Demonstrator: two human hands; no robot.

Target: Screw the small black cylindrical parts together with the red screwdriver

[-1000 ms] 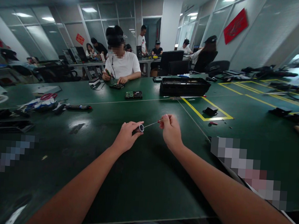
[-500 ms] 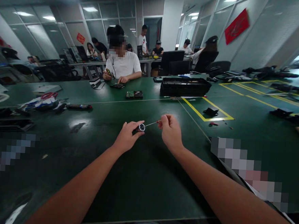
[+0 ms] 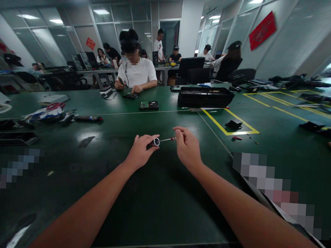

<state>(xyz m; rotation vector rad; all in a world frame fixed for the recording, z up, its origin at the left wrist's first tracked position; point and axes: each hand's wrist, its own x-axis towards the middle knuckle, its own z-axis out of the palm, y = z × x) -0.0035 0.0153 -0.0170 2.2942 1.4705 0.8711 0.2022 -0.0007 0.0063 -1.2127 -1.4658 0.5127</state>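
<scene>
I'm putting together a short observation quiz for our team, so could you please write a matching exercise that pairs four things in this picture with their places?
Things
1. Pale-rimmed cylinder
2. Slim red-handled tool
3. Small black part
4. Green-and-black device

Places
A. Inside the yellow outline on the table
B. In the right hand
C. On the table, to the left of the long black case
D. In the left hand

Right pairs: 1-D, 2-B, 3-A, 4-C
</scene>
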